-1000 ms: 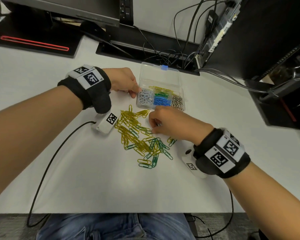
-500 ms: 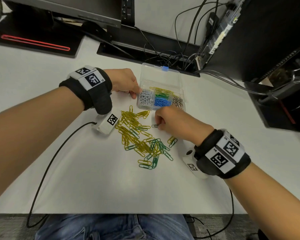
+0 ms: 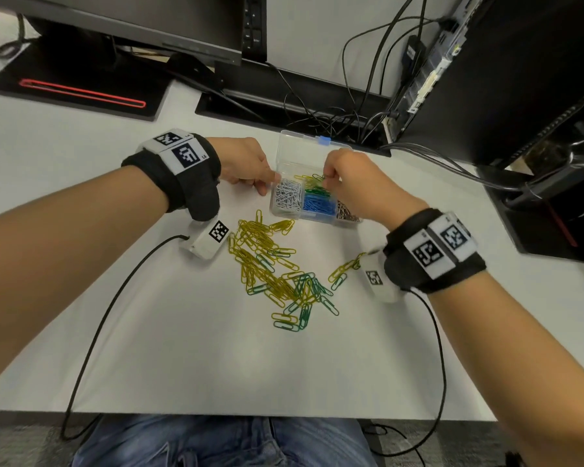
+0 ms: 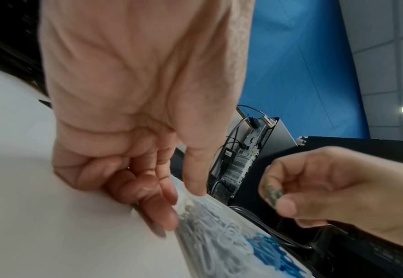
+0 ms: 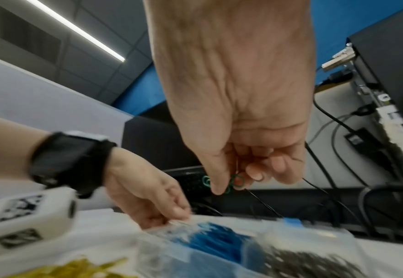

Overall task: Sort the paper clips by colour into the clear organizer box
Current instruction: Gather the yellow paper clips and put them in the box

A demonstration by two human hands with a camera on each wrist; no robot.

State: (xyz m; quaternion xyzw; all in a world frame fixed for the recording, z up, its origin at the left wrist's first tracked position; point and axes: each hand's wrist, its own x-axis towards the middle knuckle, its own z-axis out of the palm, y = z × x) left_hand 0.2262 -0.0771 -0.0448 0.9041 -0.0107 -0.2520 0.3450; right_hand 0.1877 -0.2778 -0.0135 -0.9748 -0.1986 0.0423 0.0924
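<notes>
The clear organizer box (image 3: 285, 143) sits at the back of the white table with white, blue, silver, green and yellow clips in separate compartments. My right hand (image 3: 331, 178) hovers over the green compartment and pinches green paper clips (image 5: 236, 181) between thumb and fingers; the green paper clips (image 4: 272, 193) show in the left wrist view too. My left hand (image 3: 265, 183) touches the box's left wall (image 4: 183, 205) with thumb and fingertips. A loose pile of yellow and green clips (image 3: 273, 271) lies in front of the box.
A short chain of yellow clips (image 3: 343, 269) lies under my right wrist. Monitor stands, a tangle of cables (image 3: 334, 119) and a computer case (image 3: 429, 72) crowd the back edge. Wrist camera cables (image 3: 91, 335) trail off the table's front edge.
My right hand has lifted from the loose pile and moved back over the box, carrying green clips. The left hand has stayed at the box's left side.
</notes>
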